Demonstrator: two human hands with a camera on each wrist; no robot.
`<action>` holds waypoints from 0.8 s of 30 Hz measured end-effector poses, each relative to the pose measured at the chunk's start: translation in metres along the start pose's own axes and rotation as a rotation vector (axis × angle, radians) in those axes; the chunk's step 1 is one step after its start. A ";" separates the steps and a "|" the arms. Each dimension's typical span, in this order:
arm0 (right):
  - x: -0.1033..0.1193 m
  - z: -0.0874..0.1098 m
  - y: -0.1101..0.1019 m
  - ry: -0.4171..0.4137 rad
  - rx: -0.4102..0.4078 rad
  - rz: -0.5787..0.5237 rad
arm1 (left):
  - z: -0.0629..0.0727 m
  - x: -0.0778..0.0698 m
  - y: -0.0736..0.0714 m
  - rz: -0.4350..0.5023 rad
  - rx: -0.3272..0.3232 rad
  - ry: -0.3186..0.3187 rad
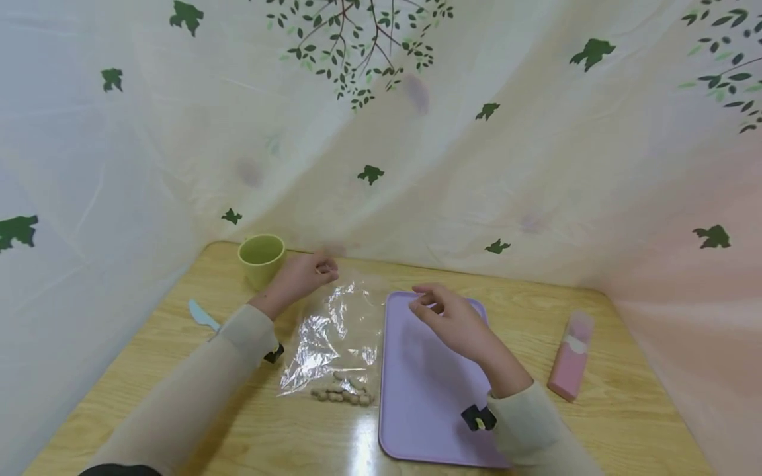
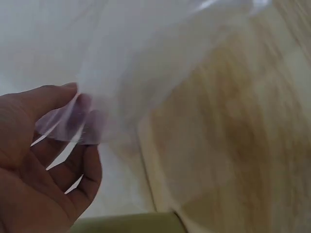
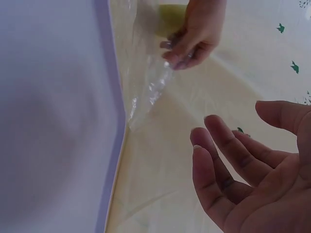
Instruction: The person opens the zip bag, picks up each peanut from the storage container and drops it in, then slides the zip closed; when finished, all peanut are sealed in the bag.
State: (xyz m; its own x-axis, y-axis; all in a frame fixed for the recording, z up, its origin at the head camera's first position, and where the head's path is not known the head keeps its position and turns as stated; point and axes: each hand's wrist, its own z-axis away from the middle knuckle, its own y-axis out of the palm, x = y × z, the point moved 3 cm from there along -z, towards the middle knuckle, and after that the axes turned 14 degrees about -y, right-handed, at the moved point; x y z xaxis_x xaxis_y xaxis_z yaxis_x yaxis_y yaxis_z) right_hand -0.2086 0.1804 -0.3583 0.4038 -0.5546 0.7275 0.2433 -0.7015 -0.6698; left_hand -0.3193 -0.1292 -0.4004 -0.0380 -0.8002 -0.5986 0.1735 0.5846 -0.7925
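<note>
A clear plastic bag (image 1: pixel 339 330) lies on the wooden table with several unshelled peanuts (image 1: pixel 342 395) at its near end. My left hand (image 1: pixel 303 277) pinches the bag's far left corner between thumb and fingers; in the left wrist view the film (image 2: pixel 126 73) stretches away from the thumb. My right hand (image 1: pixel 458 324) hovers over the lilac tray (image 1: pixel 440 423), its fingers loosely bent and holding nothing. In the right wrist view a gap parts the right fingers (image 3: pixel 204 165) from the bag.
A green cup (image 1: pixel 262 261) stands just behind my left wrist. A light blue plastic knife (image 1: pixel 202 315) lies at the left, partly behind the sleeve. On the right rests a pink case (image 1: pixel 571 357) with a translucent top. A patterned curtain (image 1: pixel 417 165) encloses the table's back and sides.
</note>
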 end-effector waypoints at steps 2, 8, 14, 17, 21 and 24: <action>-0.001 0.005 -0.001 -0.009 0.018 0.009 | -0.001 0.007 0.003 -0.058 0.043 -0.014; -0.007 0.025 -0.005 -0.027 0.032 0.051 | 0.004 0.021 0.007 -0.118 0.185 -0.023; -0.013 0.039 -0.006 -0.013 0.062 0.055 | 0.013 0.029 0.006 -0.154 0.269 0.013; -0.015 0.044 -0.007 0.004 0.068 0.043 | 0.019 0.031 0.004 -0.178 0.297 0.028; -0.018 0.052 -0.008 0.036 0.064 0.049 | 0.026 0.035 0.003 -0.192 0.320 0.037; -0.019 0.057 -0.009 0.041 0.069 0.057 | 0.029 0.040 0.002 -0.193 0.330 0.054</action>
State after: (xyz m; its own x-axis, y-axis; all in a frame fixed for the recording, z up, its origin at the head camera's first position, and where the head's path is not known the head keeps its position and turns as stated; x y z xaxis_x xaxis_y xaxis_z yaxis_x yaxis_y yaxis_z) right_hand -0.1684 0.2230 -0.3748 0.3831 -0.6116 0.6922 0.2819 -0.6362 -0.7182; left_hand -0.2919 -0.1636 -0.4226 -0.1513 -0.8781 -0.4539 0.4649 0.3421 -0.8166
